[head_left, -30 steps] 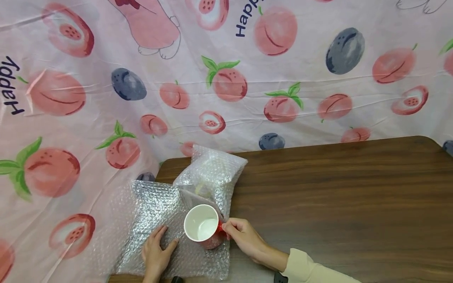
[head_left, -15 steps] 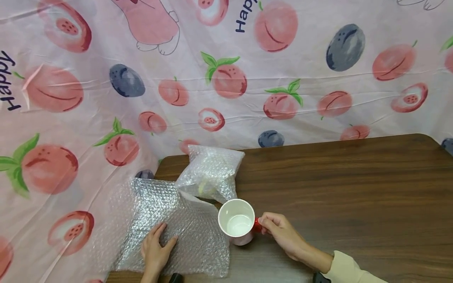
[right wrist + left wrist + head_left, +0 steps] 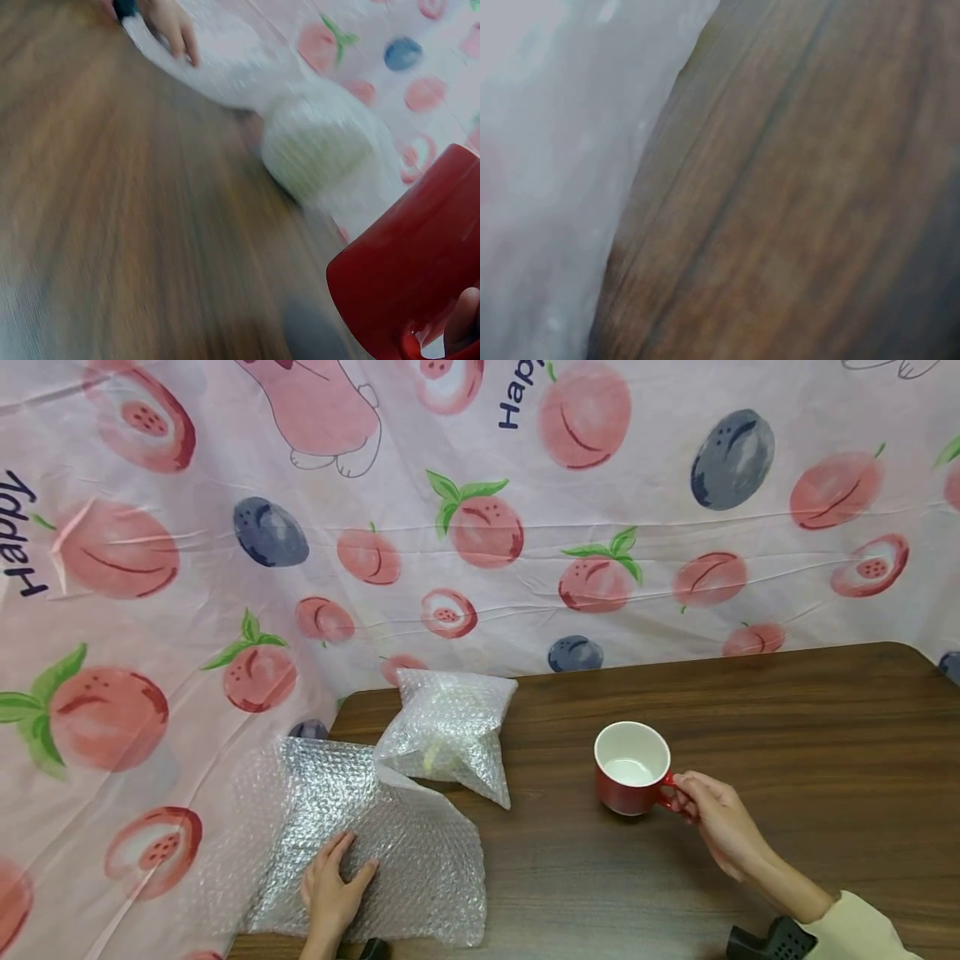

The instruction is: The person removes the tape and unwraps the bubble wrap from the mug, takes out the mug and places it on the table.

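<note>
A red mug point(image 3: 628, 793) with a white inside is upright over the right-centre of the table in the head view. My right hand point(image 3: 720, 818) pinches its handle from the right. In the right wrist view the mug point(image 3: 420, 262) looms large at the lower right, a fingertip at its handle. A sheet of bubble wrap point(image 3: 405, 877) lies flat at the table's left end. On it rests my left hand point(image 3: 330, 885), fingers spread and thumb apart. The left wrist view holds only a blurred edge of bubble wrap point(image 3: 547, 180) beside bare wood.
Behind the sheet sits a bubble-wrapped bundle point(image 3: 450, 727) with something pale yellowish inside. The dark wooden table point(image 3: 750, 718) reaches far to the right. A fruit-patterned cloth point(image 3: 487, 435) hangs along its back and left side.
My right hand has carried the mug off the bubble wrap, to the right and farther back over bare wood. The sheet's right edge has curled slightly. My left hand stays in place.
</note>
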The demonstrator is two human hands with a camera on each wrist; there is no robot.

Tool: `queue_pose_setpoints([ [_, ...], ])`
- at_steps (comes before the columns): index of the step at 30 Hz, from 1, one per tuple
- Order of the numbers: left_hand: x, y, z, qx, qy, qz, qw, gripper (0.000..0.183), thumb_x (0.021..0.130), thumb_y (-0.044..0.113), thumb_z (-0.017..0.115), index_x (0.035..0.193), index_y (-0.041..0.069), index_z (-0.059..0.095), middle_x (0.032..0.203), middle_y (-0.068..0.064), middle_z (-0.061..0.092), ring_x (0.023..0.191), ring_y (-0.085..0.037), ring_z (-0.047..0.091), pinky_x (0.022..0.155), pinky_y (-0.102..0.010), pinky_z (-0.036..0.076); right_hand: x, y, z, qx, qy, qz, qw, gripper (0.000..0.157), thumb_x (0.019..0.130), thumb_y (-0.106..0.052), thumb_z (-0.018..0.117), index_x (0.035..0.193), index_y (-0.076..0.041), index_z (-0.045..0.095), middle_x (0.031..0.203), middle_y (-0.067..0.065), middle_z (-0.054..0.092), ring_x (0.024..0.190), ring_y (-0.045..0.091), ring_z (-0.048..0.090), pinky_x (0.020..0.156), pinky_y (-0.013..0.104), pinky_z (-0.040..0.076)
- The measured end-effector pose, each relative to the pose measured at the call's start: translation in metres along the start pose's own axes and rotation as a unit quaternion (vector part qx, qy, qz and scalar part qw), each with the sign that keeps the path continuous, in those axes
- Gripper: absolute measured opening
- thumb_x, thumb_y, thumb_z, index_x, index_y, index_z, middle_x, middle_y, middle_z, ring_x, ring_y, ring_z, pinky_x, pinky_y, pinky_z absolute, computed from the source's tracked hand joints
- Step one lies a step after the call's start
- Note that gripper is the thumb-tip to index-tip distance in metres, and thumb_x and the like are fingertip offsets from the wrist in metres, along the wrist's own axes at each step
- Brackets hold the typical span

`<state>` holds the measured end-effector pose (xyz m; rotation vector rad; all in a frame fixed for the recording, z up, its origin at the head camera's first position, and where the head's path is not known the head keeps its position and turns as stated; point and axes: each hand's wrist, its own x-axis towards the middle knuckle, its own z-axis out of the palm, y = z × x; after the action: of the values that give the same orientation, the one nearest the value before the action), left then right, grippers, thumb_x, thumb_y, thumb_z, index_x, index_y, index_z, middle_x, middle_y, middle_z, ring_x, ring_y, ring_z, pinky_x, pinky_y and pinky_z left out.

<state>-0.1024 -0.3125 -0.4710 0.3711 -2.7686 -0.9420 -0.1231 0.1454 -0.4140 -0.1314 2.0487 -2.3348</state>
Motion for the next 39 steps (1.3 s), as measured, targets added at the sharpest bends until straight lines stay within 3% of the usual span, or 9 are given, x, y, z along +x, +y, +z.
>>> queue_pose_setpoints([
  [7,0.001,-0.001,0.002,-0.003,0.000,0.001,1.0000,0.054,0.076,0.017,0.064,0.122,-0.003,0.045,0.129,-0.021,0.033,0.118,-0.044,0.021,0.093,-0.058,0.005,0.001,0.000,-0.034,0.006,0.047,0.014,0.999,0.028,0.095,-0.020,0.042,0.070,-0.009,0.050,0.067,-0.003,0.046,0.066,0.009,0.045,0.056,0.022,0.034],
  [21,0.001,-0.003,0.002,0.001,0.005,-0.001,1.0000,0.053,0.076,0.018,0.064,0.122,-0.002,0.046,0.130,-0.020,0.034,0.118,-0.043,0.021,0.093,-0.059,0.005,0.001,0.012,-0.062,0.073,0.115,0.041,0.990,0.024,0.093,-0.021,0.045,0.074,-0.014,0.058,0.067,-0.006,0.049,0.062,0.006,0.045,0.056,0.018,0.036],
  [32,0.000,-0.003,-0.002,0.000,-0.003,-0.009,0.9999,0.054,0.077,0.018,0.064,0.123,-0.002,0.045,0.131,-0.021,0.032,0.119,-0.043,0.020,0.094,-0.059,0.004,0.002,0.016,-0.086,0.123,0.126,0.021,0.984,0.024,0.092,-0.017,0.045,0.073,-0.013,0.058,0.065,-0.006,0.050,0.058,0.004,0.043,0.052,0.018,0.037],
  [39,0.000,-0.002,0.000,-0.003,-0.002,-0.005,1.0000,0.054,0.077,0.018,0.064,0.123,-0.002,0.045,0.131,-0.020,0.032,0.119,-0.044,0.020,0.094,-0.058,0.003,0.007,0.014,-0.097,0.113,0.122,0.035,0.985,0.023,0.092,-0.022,0.047,0.073,-0.013,0.057,0.066,-0.006,0.048,0.060,0.004,0.045,0.052,0.018,0.040],
])
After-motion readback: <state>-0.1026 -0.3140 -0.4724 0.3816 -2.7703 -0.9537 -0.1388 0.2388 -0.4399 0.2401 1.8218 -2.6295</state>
